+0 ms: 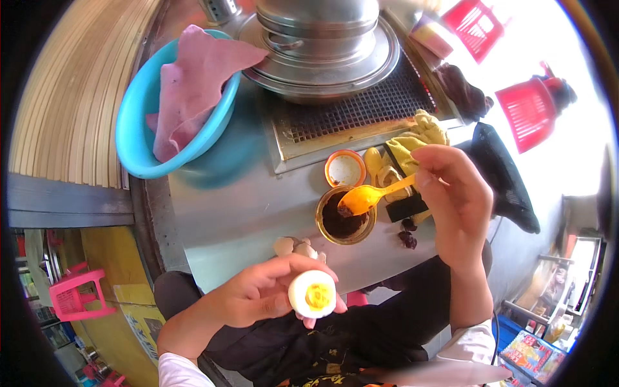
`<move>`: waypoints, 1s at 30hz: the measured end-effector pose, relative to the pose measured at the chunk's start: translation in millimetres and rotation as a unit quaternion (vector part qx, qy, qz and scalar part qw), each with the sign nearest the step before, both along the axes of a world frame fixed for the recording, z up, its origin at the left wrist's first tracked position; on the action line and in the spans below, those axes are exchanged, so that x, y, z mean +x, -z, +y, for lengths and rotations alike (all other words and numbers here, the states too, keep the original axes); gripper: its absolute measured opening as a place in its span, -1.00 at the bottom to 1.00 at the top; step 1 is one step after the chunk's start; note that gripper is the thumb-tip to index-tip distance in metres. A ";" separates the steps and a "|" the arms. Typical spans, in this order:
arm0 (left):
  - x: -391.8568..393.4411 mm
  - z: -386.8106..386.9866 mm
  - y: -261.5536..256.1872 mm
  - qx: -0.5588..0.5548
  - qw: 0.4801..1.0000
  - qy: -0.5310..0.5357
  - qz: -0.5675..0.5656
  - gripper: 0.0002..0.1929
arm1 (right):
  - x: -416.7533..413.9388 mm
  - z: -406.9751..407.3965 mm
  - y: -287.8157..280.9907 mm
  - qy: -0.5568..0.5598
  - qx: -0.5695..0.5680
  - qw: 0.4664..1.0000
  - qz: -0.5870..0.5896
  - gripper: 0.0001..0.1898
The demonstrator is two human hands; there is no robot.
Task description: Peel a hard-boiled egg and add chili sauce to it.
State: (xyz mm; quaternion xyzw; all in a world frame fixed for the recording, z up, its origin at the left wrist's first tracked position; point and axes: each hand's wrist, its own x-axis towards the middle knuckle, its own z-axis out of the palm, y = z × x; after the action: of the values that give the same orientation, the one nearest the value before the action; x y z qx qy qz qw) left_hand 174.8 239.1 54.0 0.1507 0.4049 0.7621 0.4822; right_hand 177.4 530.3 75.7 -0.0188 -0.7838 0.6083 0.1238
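Note:
Between the fingers of my left hand (pixel 261 292) is a boiled egg (pixel 299 301) with its yolk exposed, held above my lap. My right hand (pixel 454 203) pinches the handle of a yellow plastic spoon (pixel 370 198). The spoon's bowl is over an open glass jar (pixel 333 237), and a little dark paste clings to its tip. Dark brown paste (pixel 338 217) lies inside the jar. Just beyond the jar rests an orange-rimmed lid (pixel 346 169), inner side up. Broken eggshell (pixel 295 245) sits on the metal table, partly behind my left hand.
A blue plastic basin (pixel 130 126) with a pink cloth (pixel 193 82) stands at the far left. Behind the jar are a metal grate (pixel 358 106) and a large steel pot (pixel 316 48). Yellow fabric (pixel 404 150) and small dark pieces (pixel 407 239) lie near my right hand.

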 end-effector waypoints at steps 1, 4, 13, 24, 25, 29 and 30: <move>-1.2 -0.5 1.8 0.001 1.000 -0.002 0.005 -0.43 | 0.4 2.8 1.4 -0.002 0.001 1.000 0.005 -0.77; -3.4 -2.3 3.0 -0.013 0.999 -0.030 0.041 -0.33 | 2.8 7.4 7.4 -0.018 -0.036 0.999 -0.021 -0.77; -2.8 -0.5 9.3 0.026 0.996 -0.053 0.066 -0.37 | 18.3 10.4 14.7 -0.004 0.094 0.995 -0.032 -0.85; -1.0 4.8 28.9 0.054 0.991 -0.120 0.010 -0.30 | 22.8 8.8 13.6 -0.018 0.115 0.992 -0.054 -0.91; -1.5 4.8 27.8 0.055 0.991 -0.121 0.011 -0.30 | 23.2 9.1 12.5 -0.020 0.116 0.992 -0.053 -0.91; 0.6 6.5 24.0 0.019 0.992 -0.124 0.004 -0.30 | 29.2 8.4 7.6 -0.022 0.081 0.996 -0.043 -0.92; 1.0 6.1 24.2 0.012 0.992 -0.129 0.010 -0.30 | 31.3 7.1 5.9 -0.023 0.040 0.998 -0.041 -0.93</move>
State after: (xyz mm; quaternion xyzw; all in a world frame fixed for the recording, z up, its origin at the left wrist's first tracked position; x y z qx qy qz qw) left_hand 175.9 245.3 29.8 0.1111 0.4163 0.8212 0.3741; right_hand 208.7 537.4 69.8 -0.0209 -0.8122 0.5777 0.0787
